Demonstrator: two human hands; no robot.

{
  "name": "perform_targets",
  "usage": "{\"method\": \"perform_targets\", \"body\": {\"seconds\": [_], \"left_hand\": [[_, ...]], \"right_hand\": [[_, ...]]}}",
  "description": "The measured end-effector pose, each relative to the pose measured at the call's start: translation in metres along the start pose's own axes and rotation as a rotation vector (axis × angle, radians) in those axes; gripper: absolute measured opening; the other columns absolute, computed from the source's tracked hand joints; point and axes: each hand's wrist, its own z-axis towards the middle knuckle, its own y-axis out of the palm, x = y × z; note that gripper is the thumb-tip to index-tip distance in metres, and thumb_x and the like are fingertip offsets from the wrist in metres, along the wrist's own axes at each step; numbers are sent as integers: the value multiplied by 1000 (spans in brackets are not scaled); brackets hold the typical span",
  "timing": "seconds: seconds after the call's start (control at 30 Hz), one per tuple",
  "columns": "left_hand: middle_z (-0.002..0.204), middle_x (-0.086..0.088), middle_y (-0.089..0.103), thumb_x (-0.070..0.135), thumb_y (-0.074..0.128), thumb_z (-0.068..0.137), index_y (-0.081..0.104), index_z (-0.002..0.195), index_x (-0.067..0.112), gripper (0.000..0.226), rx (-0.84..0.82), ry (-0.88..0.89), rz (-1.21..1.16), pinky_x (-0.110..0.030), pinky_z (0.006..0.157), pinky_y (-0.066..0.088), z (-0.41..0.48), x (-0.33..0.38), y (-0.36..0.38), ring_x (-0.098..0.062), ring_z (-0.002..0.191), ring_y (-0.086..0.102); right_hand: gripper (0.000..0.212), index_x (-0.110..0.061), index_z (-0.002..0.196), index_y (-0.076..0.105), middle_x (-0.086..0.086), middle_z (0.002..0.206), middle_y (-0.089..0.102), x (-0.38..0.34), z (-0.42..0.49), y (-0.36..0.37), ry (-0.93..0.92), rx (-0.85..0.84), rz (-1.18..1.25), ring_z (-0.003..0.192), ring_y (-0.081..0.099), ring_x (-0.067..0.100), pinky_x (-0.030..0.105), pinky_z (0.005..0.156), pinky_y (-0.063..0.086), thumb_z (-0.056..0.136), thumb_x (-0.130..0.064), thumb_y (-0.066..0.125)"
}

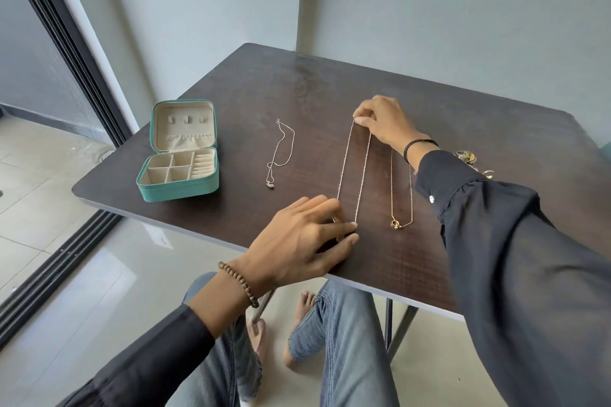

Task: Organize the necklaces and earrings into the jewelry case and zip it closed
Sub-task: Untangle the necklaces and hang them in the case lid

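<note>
A teal jewelry case (178, 190) lies open at the table's left, its beige compartments showing. A beaded silver necklace (354, 172) is stretched straight on the table: my right hand (385, 124) pinches its far end and my left hand (307, 238) holds its near end against the wood. A thin silver necklace with a small pendant (281, 152) lies loose between the case and the stretched chain. A gold necklace with a ring pendant (401, 195) lies to the right, partly under my right wrist. Several earrings (468, 157) sit behind my right sleeve, mostly hidden.
The dark wooden table (297, 82) stands in a wall corner, its near edge above my knees. A sliding glass door frame (66, 53) runs along the left, over the tiled floor.
</note>
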Motion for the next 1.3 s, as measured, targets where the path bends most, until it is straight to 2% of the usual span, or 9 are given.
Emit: {"method": "perform_targets", "body": {"seconds": [0.23, 0.33, 0.43, 0.57, 0.8, 1.0, 1.13, 1.3], "left_hand": [[100, 5, 65, 36, 56, 103, 74, 118, 20, 28, -47, -6, 12, -35, 75, 48, 3, 1, -3, -17, 88, 59], [110, 7, 65, 36, 55, 103, 72, 119, 23, 27, -62, 4, 15, -33, 76, 47, 4, 2, -6, -15, 95, 61], [114, 11, 65, 39, 54, 102, 73, 114, 27, 26, -59, 3, 40, -33, 77, 46, 4, 3, -11, -13, 99, 62], [113, 13, 65, 41, 52, 101, 73, 109, 31, 25, -25, -68, 67, -31, 78, 45, 1, -5, -19, -12, 98, 62], [111, 9, 66, 36, 54, 98, 74, 102, 27, 23, 71, -304, 156, -30, 80, 48, -16, -32, -22, -13, 98, 62], [111, 8, 66, 36, 52, 97, 73, 105, 23, 26, 92, -392, 191, -30, 80, 47, -15, -47, -19, -14, 98, 63], [111, 8, 66, 34, 54, 97, 74, 105, 23, 24, 106, -409, 203, -30, 80, 46, -10, -53, -16, -14, 99, 63], [109, 9, 66, 34, 56, 97, 73, 109, 24, 23, 137, -419, 212, -30, 82, 46, -12, -55, -10, -13, 100, 63]], "right_hand": [[16, -16, 106, 74, 0, 102, 55, -10, -2, -7, 18, -70, -95, 101, 61, 27, 43, 92, 52, 98, -21, 62], [17, -16, 103, 73, 0, 100, 57, -15, -4, -9, 18, -52, -107, 101, 62, 28, 41, 87, 51, 99, -22, 59], [18, -16, 101, 73, 0, 100, 60, -25, -9, -10, -8, -29, -109, 96, 60, 22, 33, 77, 43, 99, -26, 58], [17, -19, 98, 73, 2, 103, 68, -46, -12, -7, -74, -46, -76, 95, 63, 22, 38, 86, 52, 97, -31, 60], [11, -25, 93, 73, -10, 90, 67, -87, -6, 10, -149, -130, -7, 86, 63, 14, 41, 86, 55, 93, -33, 65], [7, -28, 90, 75, -7, 91, 73, -118, 14, 32, -120, -180, 42, 86, 65, 14, 41, 87, 56, 89, -29, 68], [13, -25, 90, 80, -6, 97, 76, -132, 25, 40, -76, -147, 9, 96, 65, 17, 30, 77, 49, 89, -27, 68], [9, -26, 78, 80, -10, 81, 73, -138, 35, 39, -35, -192, -41, 94, 67, 19, 30, 73, 46, 83, -30, 75]]}}
